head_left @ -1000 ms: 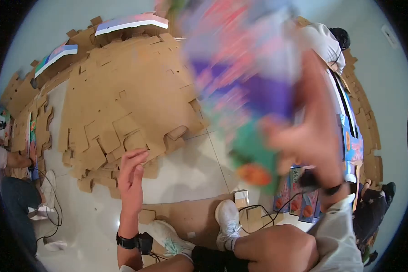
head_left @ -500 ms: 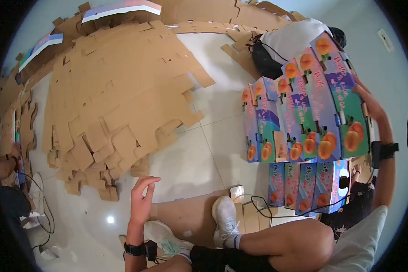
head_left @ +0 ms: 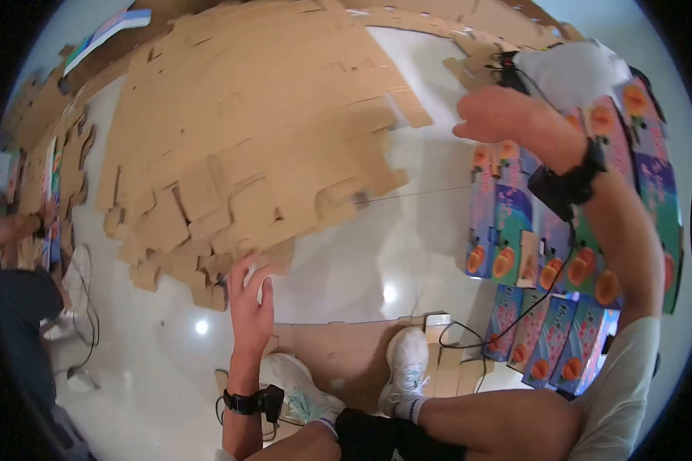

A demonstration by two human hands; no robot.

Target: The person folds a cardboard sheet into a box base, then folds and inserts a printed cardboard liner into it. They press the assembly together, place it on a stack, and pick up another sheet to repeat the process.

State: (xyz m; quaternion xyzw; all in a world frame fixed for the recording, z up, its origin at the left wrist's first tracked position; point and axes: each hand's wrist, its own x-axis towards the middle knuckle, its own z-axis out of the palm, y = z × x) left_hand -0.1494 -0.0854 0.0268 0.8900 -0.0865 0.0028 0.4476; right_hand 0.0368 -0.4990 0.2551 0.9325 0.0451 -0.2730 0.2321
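Observation:
My left hand is open with its fingers apart, right at the near edge of a large stack of flat brown cardboard blanks. The blanks have cut slots and tabs along their edges. To the right, my right hand is raised, empty as far as it shows, its fingers smeared by motion. It is between the stack and a row of upright printed boxes with peach pictures, and my right forearm hides part of that row.
More printed boxes stand nearer me on the right, with a black cable looping past them. A white bag lies at the far right. On the left, another person's arm reaches to printed cardboard. A flat cardboard piece lies by my shoes.
My right hand has left the peach boxes and swung left toward the stack. My left hand has spread its fingers and moved slightly right. The view has shifted left.

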